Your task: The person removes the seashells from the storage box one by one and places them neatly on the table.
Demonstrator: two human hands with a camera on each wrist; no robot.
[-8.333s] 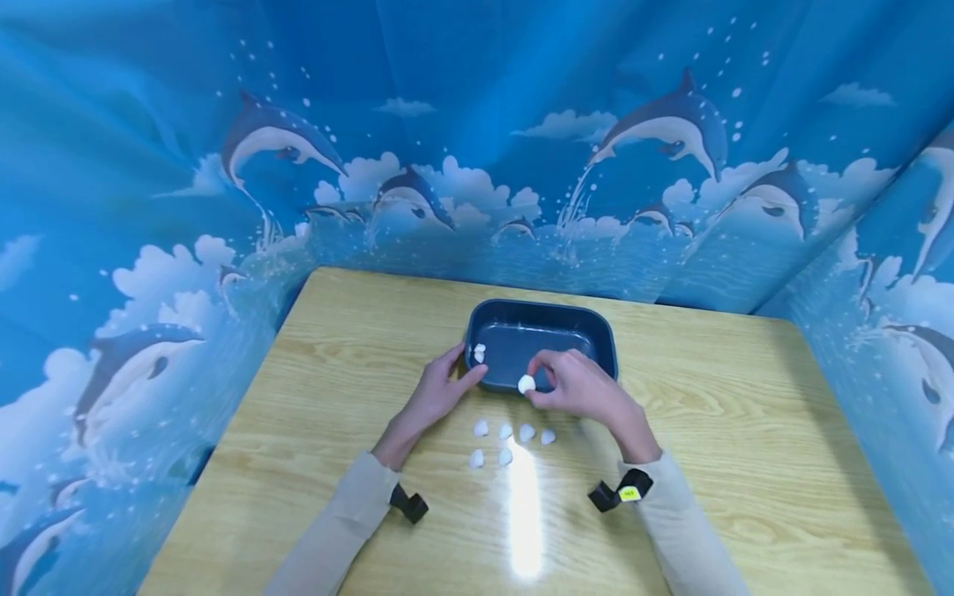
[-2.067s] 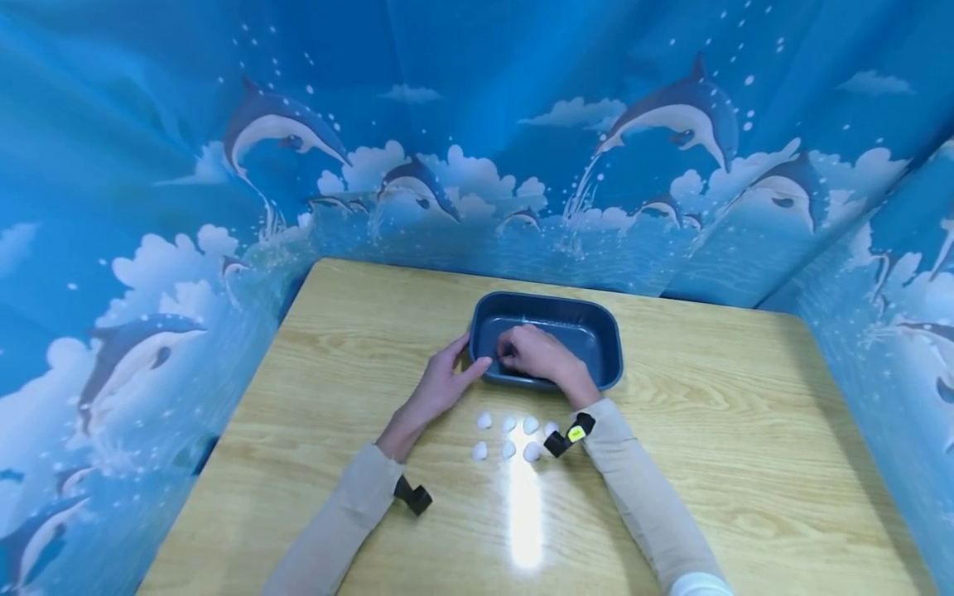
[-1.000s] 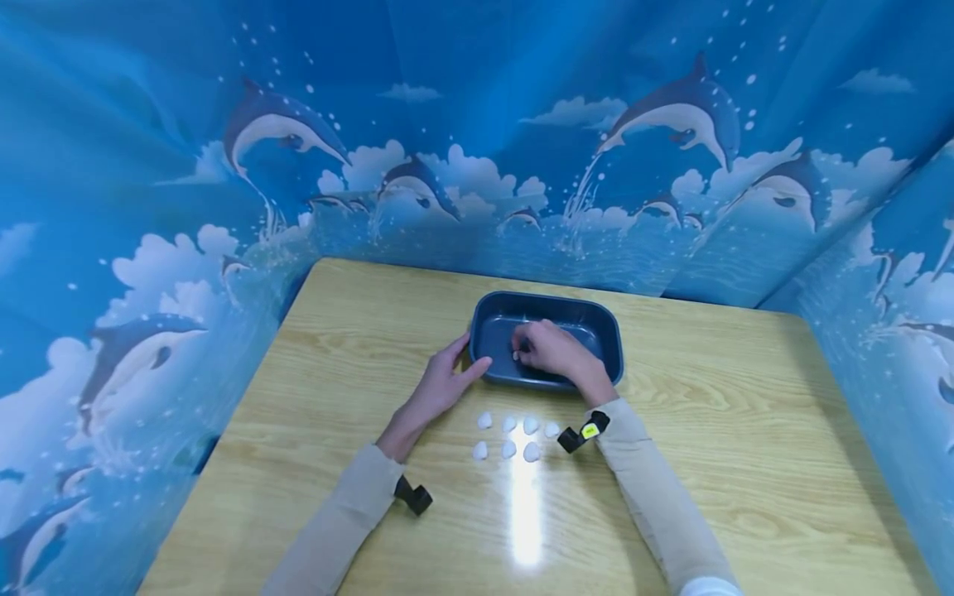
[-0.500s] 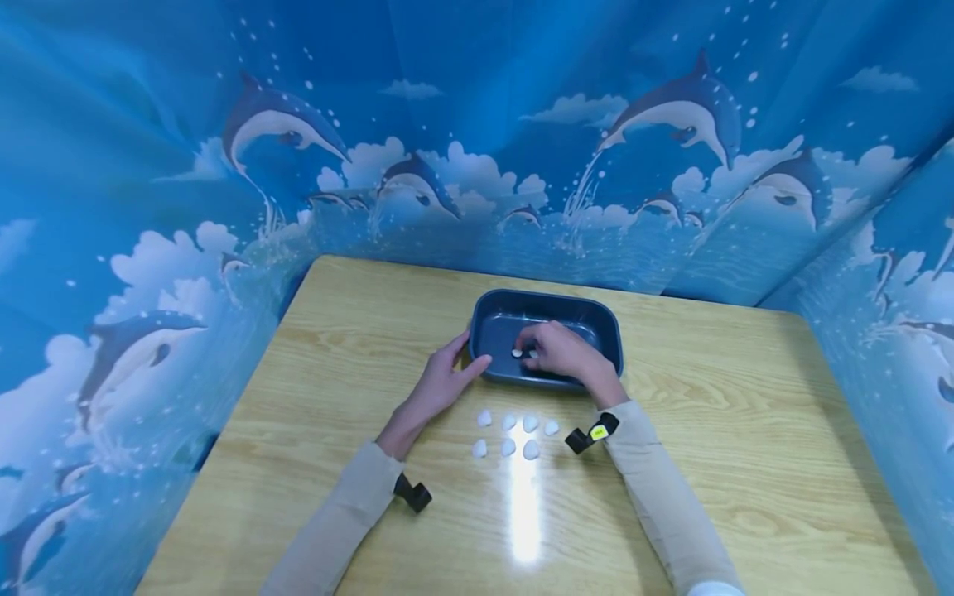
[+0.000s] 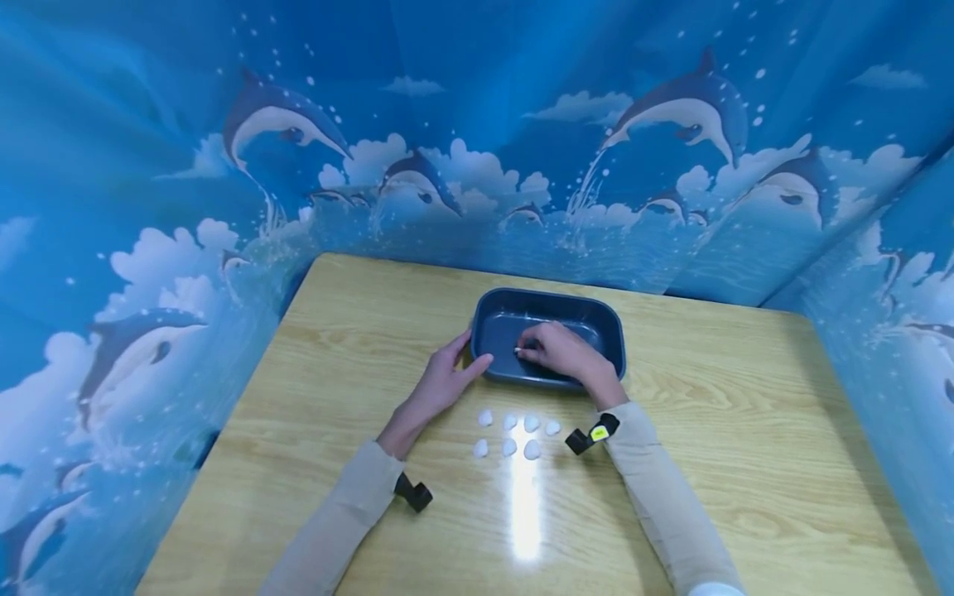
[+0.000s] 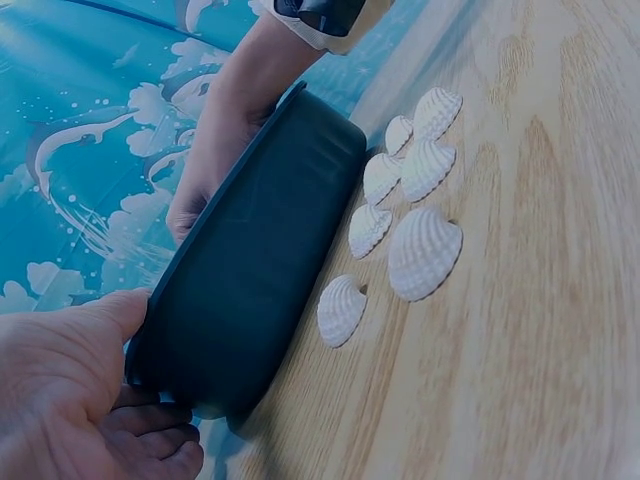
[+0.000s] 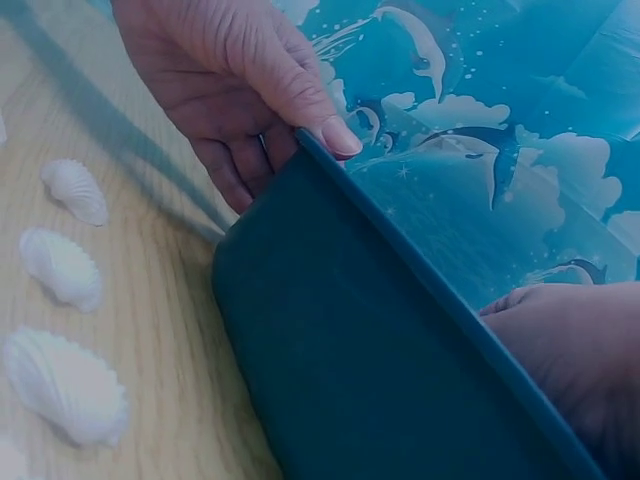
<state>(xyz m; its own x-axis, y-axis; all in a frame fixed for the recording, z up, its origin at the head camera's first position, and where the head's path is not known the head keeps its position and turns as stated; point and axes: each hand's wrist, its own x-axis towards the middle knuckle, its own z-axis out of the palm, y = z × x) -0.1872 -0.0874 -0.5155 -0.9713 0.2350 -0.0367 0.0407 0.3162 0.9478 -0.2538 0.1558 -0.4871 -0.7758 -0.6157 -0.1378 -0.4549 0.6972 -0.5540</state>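
A dark blue oblong plastic basin [image 5: 490, 335] stands on the wooden table in the head view. My left hand [image 5: 440, 387] grips its left end, thumb at the rim and fingers along the outer wall, as the right wrist view also shows. Inside the basin, my right hand [image 5: 562, 348] pinches a small white seashell [image 5: 517, 350] between thumb and fingers, mostly covered by them. In the wrist views the basin's wall [image 6: 250, 250] hides the right hand's fingertips. Several white ribbed seashells [image 6: 425, 255] lie on the table just in front of the basin.
The table seashells form two rows in the head view, a back row [image 5: 532, 423] and a front row [image 5: 510, 448]. A bright light reflection crosses the wooden table [image 5: 708, 414] below them. A dolphin-print curtain [image 5: 477, 165] rises behind the table and at both sides.
My right hand has moved from the basin's near rim into it, and the front row has gained a seashell. Half a second ago two white spots showed at its fingers; now one. My left hand stays put.
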